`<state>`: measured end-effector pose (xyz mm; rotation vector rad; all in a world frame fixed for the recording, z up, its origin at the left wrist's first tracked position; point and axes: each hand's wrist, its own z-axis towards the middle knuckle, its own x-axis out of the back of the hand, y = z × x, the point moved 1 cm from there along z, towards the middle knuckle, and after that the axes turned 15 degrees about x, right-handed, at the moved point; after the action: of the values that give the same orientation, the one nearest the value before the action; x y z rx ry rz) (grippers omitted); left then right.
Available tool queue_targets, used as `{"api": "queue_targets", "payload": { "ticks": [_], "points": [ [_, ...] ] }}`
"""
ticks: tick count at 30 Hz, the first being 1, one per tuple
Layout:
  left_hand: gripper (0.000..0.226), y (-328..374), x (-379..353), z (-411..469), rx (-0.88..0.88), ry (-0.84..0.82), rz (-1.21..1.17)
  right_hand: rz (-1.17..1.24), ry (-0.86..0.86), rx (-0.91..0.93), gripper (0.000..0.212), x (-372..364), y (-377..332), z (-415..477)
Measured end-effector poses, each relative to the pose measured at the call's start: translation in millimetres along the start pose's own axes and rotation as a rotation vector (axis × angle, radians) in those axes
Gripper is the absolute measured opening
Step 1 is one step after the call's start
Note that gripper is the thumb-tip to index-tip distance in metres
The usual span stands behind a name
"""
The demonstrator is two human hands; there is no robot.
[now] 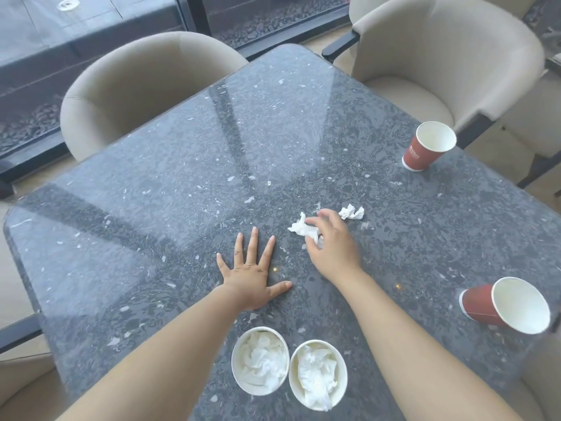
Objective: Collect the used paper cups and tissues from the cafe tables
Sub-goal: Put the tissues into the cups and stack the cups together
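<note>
View: head, the only one.
Landmark: table [151,223], dark speckled stone top; all places below read from it.
Left hand [253,275]: flat on the table's middle, fingers straight and spread, holding nothing.
Right hand [332,247]: fingers curled down, thumb and fingertips pinching the crumpled tissue [302,227] just right of the table's middle.
Second tissue [351,212]: small wad on the table just beyond the right hand, apart from it.
Upright cup [428,148]: red, standing at the table's far right edge.
Tipped cup [504,305]: red, on its side at the table's near right edge, mouth toward the camera.
Left stuffed cup [234,360] and right stuffed cup [292,375]: side by side at the table's near edge, both packed with white tissue.
Step in hand: likely gathering the crumpled tissue.
Doing it well: gather the whole wad into the palm before lifting so that no loose tail tears or trails; take the second tissue too, then drop both into a cup at the near edge.
Hard to make out: part of the crumpled tissue under the palm; whether it has left the tabletop; the print on the upright cup; the stuffed cups' outer walls.
</note>
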<state>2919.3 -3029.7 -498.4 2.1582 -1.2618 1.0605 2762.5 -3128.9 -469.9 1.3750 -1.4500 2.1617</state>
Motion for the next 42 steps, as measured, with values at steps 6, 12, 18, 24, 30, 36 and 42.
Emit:
{"api": "queue_targets", "payload": {
  "ticks": [6, 12, 18, 24, 30, 36, 42],
  "points": [
    [0.097, -2, -5, -6, -0.002, 0.123, -0.032, -0.064, -0.164, 0.121, 0.025, -16, 0, 8],
    [0.096, 1, 4, -8, -0.006, 0.188, -0.132, -0.019, 0.079, 0.058, 0.013, 6, 15, 0],
    [0.080, 6, 12, -9, -0.077, 0.237, -0.156, -0.194, -0.007, -0.082, 0.025, 34, 40, 11],
    [0.069, 16, 20, -16, -0.135, 0.232, -0.128, -0.218, -0.182, -0.035, 0.031, 23, 40, 4],
    [0.048, 15, 33, -31, -0.141, 0.183, -0.188, -0.122, -0.132, 0.095, 0.018, -1, 17, -34],
    [0.040, 5, 41, -69, -0.177, 0.127, -0.215, -0.001, -0.159, 0.028, 0.016, 7, 2, -70],
    [0.035, -8, 40, -124, -0.224, 0.107, -0.252, 0.099, -0.142, 0.073, 0.013, 50, -40, -104]
  ]
}}
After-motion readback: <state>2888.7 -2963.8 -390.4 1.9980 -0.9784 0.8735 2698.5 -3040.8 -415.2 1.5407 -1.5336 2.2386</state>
